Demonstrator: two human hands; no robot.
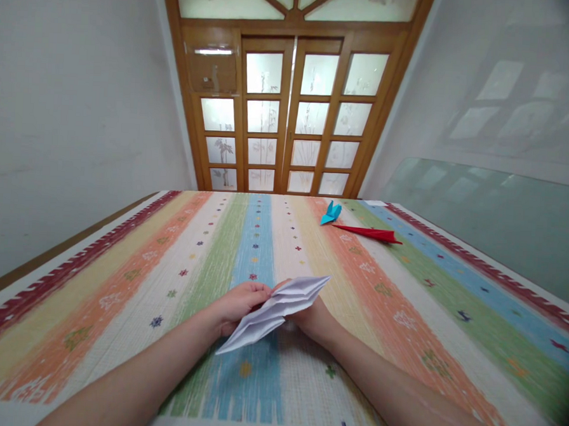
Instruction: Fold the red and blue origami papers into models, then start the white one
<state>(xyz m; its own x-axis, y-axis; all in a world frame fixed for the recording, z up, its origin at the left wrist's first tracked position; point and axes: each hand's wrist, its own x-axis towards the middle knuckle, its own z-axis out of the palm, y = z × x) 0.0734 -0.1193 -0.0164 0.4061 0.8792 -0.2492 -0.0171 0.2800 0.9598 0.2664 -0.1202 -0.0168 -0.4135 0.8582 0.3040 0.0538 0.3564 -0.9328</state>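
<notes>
You've got the white folded paper (274,313) pinched between both hands just above the striped tablecloth (118,293), its long point aimed toward one o'clock and its tail toward seven. Your left hand (239,305) grips the near-left edge, fingers curled over the top layers; your right hand (313,319) holds it from underneath, mostly hidden by the paper. To crease this cleanly, I'd say line the layered edges up first, then press along the ridge from the middle outward. Up at one o'clock, well apart from you, a blue paper figure (331,213) sits just beside a red paper dart (372,233), both resting on the cloth.
</notes>
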